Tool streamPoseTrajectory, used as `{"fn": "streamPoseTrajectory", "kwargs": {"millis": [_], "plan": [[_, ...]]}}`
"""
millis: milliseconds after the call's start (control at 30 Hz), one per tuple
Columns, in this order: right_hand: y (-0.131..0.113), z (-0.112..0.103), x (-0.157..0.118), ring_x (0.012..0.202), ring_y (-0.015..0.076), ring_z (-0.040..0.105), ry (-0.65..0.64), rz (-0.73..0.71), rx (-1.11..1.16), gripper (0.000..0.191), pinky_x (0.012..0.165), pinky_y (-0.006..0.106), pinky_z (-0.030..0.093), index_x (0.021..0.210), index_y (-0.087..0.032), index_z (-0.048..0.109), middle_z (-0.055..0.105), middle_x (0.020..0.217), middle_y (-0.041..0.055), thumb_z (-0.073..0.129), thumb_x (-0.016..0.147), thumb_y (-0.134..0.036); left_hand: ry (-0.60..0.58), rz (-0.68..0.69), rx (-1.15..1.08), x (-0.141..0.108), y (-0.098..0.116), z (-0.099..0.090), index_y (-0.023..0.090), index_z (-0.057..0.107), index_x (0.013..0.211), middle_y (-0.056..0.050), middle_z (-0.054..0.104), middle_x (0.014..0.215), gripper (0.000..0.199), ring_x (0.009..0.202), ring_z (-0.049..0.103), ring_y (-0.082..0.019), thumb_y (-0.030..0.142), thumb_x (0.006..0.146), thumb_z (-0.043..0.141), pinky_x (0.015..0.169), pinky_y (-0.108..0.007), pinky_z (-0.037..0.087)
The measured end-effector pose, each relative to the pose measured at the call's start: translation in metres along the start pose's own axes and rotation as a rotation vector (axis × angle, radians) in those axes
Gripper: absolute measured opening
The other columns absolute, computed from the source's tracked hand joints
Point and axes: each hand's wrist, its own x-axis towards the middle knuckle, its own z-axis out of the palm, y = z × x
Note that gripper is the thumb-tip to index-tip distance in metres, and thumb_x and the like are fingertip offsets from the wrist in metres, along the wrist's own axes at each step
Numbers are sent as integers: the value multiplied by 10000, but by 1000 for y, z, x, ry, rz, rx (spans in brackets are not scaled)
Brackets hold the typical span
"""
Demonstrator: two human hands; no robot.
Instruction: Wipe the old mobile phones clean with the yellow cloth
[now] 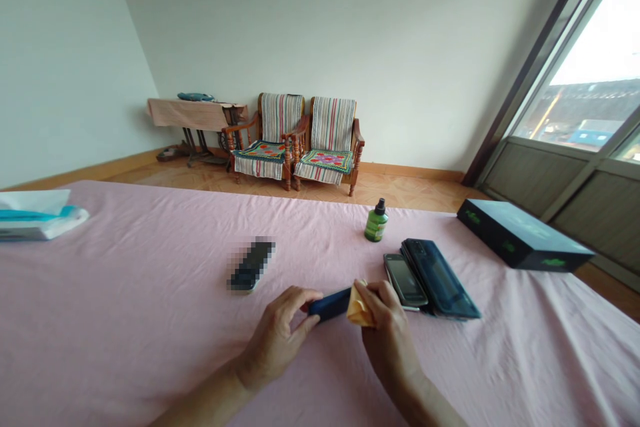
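1. Left forearm [213,387] is slanting up and rightward; left hand [281,332] is pinching, thumb [305,329] opposing bent fingers [299,295];
2. Right forearm [431,400] is slanting up and leftward; right hand [389,323] is gripping, fingers curling;
3. Both hands are facing each other, standing apart.

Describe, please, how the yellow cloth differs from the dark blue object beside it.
Colour: the yellow cloth is pale, while the dark blue object is deep in tone.
Shape: the cloth is bunched and creased; the object is long and straight-edged.
Hold: the cloth is in the right hand, the object in the left hand.
Shared: both are hand-held.
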Motion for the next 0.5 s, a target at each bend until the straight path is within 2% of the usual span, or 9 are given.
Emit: {"fn": "streamPoseTrajectory", "kwargs": {"millis": [167, 300, 400, 500], "plan": [[0, -2, 4, 802, 192, 574, 42, 107, -15, 487, 723, 295, 495, 1083, -154, 657, 587, 891, 80, 412, 710, 39, -25, 12, -3, 1, 1, -1, 221, 605, 1064, -24, 652, 904, 281, 793, 620, -166, 81, 825, 559, 740, -266, 511], [-1, -3, 6, 765, 177, 574, 41, 167, 4, 477, 687, 262, 472, 1035, -160, 671, 590, 878, 72, 401, 691, 31, -22, 24, 14, 0, -1, -2, 219, 602, 1060, -26, 650, 904, 258, 773, 620, -164, 97, 838, 551, 727, -268, 510], [0, -4, 8, 713, 162, 566, 0, 253, 37, 372, 627, 232, 434, 872, -175, 681, 587, 833, 55, 413, 687, 7, -12, 45, 26, 0, -3, -3, 218, 602, 1052, -27, 650, 903, 239, 770, 625, -163, 106, 848, 549, 726, -269, 513], [4, -1, 7, 586, 143, 515, -33, 345, 56, 220, 532, 226, 365, 616, -180, 580, 547, 700, 33, 430, 724, -61, 10, 65, 36, 0, -5, -4, 216, 600, 1050, -28, 652, 890, 236, 767, 631, -165, 106, 849, 544, 724, -272, 519]]}}
